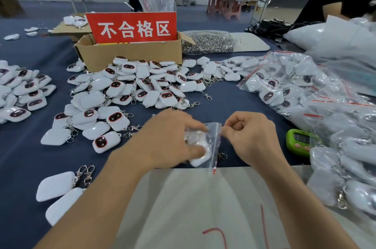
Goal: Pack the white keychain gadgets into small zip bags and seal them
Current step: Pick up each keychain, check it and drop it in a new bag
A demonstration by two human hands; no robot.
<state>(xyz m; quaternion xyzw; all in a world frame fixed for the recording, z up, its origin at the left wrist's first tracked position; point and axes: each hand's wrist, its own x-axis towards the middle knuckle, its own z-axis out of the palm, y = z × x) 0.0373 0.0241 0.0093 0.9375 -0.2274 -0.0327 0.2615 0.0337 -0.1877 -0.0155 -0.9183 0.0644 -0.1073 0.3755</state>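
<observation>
A small clear zip bag (213, 143) with a red strip at its mouth sits between my hands over the table's near edge. A white keychain gadget (200, 155) is partly inside it. My left hand (168, 139) grips the gadget and the bag's left side. My right hand (250, 137) pinches the top of the bag's right edge with curled fingers. A metal clasp (222, 155) pokes out beside the bag. A heap of loose white gadgets (142, 84) with dark oval faces lies beyond my hands.
A cardboard box (130, 51) with a red sign stands at the back. Bagged gadgets (305, 86) pile up at the right beside a green timer (299, 142). More gadgets (20, 90) lie at the left, a heap of metal clasps (207, 42) behind. Another person's arm (335, 6) shows top right.
</observation>
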